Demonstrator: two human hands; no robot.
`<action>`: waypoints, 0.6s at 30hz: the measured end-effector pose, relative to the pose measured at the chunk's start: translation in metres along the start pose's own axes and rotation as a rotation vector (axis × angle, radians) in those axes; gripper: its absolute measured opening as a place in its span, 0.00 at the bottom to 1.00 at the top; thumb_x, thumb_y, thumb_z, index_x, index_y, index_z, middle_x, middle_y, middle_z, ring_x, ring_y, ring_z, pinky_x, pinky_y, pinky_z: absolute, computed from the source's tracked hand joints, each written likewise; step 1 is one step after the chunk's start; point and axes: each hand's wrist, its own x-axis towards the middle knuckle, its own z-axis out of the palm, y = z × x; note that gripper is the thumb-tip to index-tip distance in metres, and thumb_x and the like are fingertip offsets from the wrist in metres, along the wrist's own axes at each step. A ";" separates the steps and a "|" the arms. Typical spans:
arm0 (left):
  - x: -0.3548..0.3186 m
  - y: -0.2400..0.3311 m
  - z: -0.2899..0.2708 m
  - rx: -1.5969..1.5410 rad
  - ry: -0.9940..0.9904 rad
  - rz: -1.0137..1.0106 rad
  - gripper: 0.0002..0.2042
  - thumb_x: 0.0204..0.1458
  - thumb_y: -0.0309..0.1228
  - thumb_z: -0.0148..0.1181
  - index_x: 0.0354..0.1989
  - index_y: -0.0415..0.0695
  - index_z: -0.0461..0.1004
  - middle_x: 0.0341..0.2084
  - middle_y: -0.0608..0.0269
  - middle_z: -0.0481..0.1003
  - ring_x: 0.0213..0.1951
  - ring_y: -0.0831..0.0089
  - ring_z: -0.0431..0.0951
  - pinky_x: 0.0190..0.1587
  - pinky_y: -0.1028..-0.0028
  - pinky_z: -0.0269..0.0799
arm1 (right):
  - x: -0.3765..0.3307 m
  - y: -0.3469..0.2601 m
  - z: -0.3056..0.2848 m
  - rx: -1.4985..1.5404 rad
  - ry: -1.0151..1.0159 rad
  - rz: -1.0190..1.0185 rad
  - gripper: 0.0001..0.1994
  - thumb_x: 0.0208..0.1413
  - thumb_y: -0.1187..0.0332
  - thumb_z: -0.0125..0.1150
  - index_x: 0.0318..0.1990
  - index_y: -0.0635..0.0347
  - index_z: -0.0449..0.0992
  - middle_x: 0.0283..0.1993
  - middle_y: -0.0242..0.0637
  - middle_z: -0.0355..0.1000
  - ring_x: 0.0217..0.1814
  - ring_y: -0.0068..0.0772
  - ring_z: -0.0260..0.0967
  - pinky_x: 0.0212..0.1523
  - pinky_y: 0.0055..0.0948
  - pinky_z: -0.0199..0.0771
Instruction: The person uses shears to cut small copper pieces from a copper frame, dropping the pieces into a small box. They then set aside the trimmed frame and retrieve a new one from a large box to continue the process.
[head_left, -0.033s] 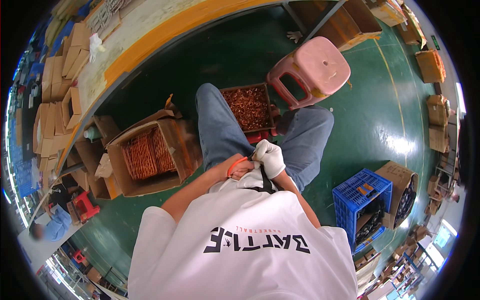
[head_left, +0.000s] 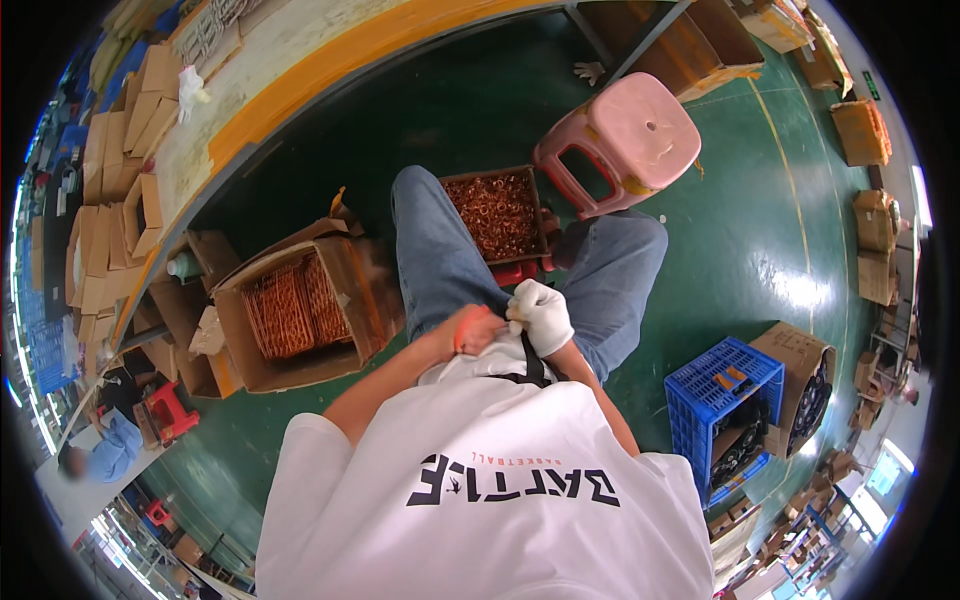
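My right hand [head_left: 541, 316], in a white glove, is closed at my waist. Its fingers pinch a black strap [head_left: 532, 360] that runs down over my white shirt. Beside it, my bare left hand [head_left: 482, 332] is curled in and smeared by motion; what its fingers hold cannot be made out. An orange band [head_left: 465, 329] crosses the left hand near the wrist. Between my knees stands an open carton [head_left: 543, 215] filled with small copper-coloured rings [head_left: 493, 214]. To my left, a larger cardboard box [head_left: 376, 310] contains stacked rows of bent copper parts [head_left: 296, 309].
A pink plastic stool [head_left: 645, 135] stands ahead of my right knee. On the right are a blue crate [head_left: 725, 372] and a carton [head_left: 792, 349] with dark coiled items. A yellow-edged table [head_left: 300, 85] curves across the far left. Another person [head_left: 112, 446] sits at the left rim.
My left hand has shifted slightly and turned, becoming blurred. My gloved right hand has moved very little and remains closed.
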 end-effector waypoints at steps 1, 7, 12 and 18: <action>0.000 0.000 -0.005 -0.163 0.048 0.058 0.21 0.53 0.35 0.54 0.09 0.50 0.56 0.05 0.74 0.54 0.07 0.83 0.52 0.10 0.79 0.43 | -0.003 -0.007 0.000 0.125 0.070 0.124 0.15 0.41 0.88 0.51 0.14 0.56 0.60 0.26 0.30 0.60 0.19 0.23 0.58 0.16 0.22 0.61; -0.009 0.018 0.029 0.212 0.111 0.235 0.21 0.54 0.34 0.55 0.09 0.48 0.59 0.05 0.72 0.59 0.08 0.84 0.55 0.11 0.80 0.47 | -0.003 -0.010 -0.005 0.427 -0.108 0.126 0.12 0.45 0.86 0.51 0.24 0.54 0.64 0.31 0.29 0.62 0.27 0.23 0.60 0.25 0.22 0.61; -0.021 0.048 0.045 0.460 0.338 0.467 0.16 0.51 0.36 0.61 0.15 0.42 0.69 0.08 0.71 0.65 0.10 0.85 0.58 0.12 0.80 0.48 | -0.004 -0.018 0.000 0.347 -0.149 0.166 0.17 0.44 0.87 0.52 0.38 0.53 0.64 0.32 0.28 0.61 0.29 0.21 0.61 0.26 0.21 0.60; -0.018 0.066 0.037 0.931 0.445 0.609 0.09 0.48 0.31 0.63 0.31 0.36 0.77 0.18 0.67 0.73 0.19 0.83 0.68 0.22 0.81 0.63 | -0.008 -0.021 0.005 0.322 -0.174 0.155 0.21 0.43 0.86 0.54 0.44 0.52 0.63 0.32 0.29 0.59 0.27 0.23 0.61 0.26 0.22 0.60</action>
